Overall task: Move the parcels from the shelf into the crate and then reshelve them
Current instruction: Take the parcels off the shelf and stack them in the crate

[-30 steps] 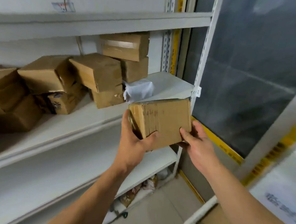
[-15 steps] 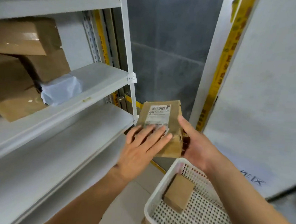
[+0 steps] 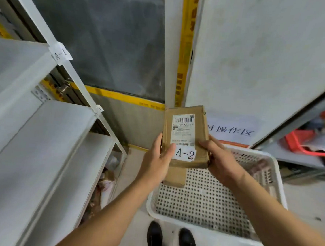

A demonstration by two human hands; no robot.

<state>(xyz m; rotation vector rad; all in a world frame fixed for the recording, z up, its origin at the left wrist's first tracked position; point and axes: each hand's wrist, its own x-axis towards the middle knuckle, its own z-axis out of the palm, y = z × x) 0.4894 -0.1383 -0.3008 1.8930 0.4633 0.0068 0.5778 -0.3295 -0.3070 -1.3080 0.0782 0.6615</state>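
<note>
Head view: a flat cardboard parcel point(image 3: 185, 136) is held over a white perforated plastic crate point(image 3: 206, 199).
Its side edges are gripped by the left hand point(image 3: 156, 159) and the right hand point(image 3: 219, 159), fingers curled round them. A barcoded shipping label and a paper tag reading "A-2" are carried on its face. A second small cardboard box point(image 3: 175, 176), partly hidden beneath, lies in the crate. White metal shelves point(image 3: 33, 134) tagged "A-1" stand at left.

Shelf point(image 3: 43, 134) left of crate point(image 3: 277, 168); parcel point(image 3: 185, 137) above crate, small box point(image 3: 175, 177) inside.
</note>
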